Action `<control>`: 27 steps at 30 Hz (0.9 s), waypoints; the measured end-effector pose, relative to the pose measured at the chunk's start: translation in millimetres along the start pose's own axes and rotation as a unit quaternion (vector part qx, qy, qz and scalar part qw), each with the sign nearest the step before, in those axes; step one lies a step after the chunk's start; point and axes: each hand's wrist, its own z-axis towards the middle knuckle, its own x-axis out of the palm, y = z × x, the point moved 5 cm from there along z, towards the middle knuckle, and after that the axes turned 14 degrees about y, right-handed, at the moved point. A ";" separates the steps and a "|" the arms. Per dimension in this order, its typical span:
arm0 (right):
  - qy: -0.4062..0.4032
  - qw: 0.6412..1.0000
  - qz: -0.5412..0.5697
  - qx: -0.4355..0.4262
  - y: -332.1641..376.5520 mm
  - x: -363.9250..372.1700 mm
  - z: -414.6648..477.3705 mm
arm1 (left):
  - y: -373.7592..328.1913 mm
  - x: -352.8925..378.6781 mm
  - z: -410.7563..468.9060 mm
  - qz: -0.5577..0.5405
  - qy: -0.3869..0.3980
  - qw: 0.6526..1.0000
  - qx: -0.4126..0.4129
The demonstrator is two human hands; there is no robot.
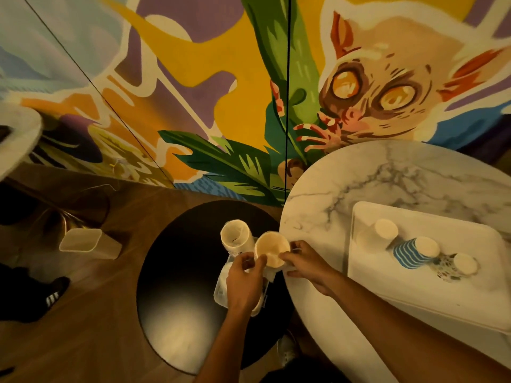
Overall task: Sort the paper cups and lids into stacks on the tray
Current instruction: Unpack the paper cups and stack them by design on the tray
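A: Painted wall (193, 78) up top, with a big-eyed creature and green leaves, and wood floor (96, 341) below it. A marble table (387, 175) fills the right side, and on it sits the white tray (414, 297).

B: The tray's our marker. What's aboard?

A: Three in a row across the tray's far half. There's a white cup (378, 233), a striped cup (413, 252) just beside it, then a patterned cup (456, 268) nearest the tray's right side. Pale round ends face the camera; mouth or base, I can't tell.

B: And the hands?

A: Both are off to the tray's left, past the table's edge, over a lower dark top (177, 272). They share one cup (272, 248), its mouth turned up toward us.

B: Grip?

A: The left hand (244, 283) pinches the near rim between thumb and fingertips. The right hand (307, 262), on the side nearer the tray, has its fingers curled on the rim. Something thin and white sits under those fingers, and I can't make it out.

B: Anything alongside?

A: A stack (236, 236), just beside the cup on the side away from the tray, mouth open too. Beneath the left hand there's a clear tub (220, 288), mostly hidden.

B: Farther out?

A: Well left of the tray, on the floor, there's a clear bin (83, 241). A dark striped shoe (56, 293) sits nearer the camera.
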 end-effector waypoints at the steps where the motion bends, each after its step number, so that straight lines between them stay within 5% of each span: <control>1: -0.004 1.000 -0.004 -0.004 -0.1 -1.2 -2.7 | -1.9 0.5 -1.7 0.005 0.003 1.000 0.004; 14: 0.017 0.989 -0.094 -0.117 11.1 -31.2 -87.0 | -55.4 24.6 -34.2 0.021 0.073 0.994 0.083; 19: -0.044 0.970 -0.202 -0.128 -8.2 -59.4 -122.7 | -60.3 62.5 -44.7 0.028 0.178 0.982 0.064; 27: -0.089 0.965 -0.197 -0.146 -62.1 -109.9 -174.0 | -51.0 142.4 -75.5 0.144 0.316 0.937 0.044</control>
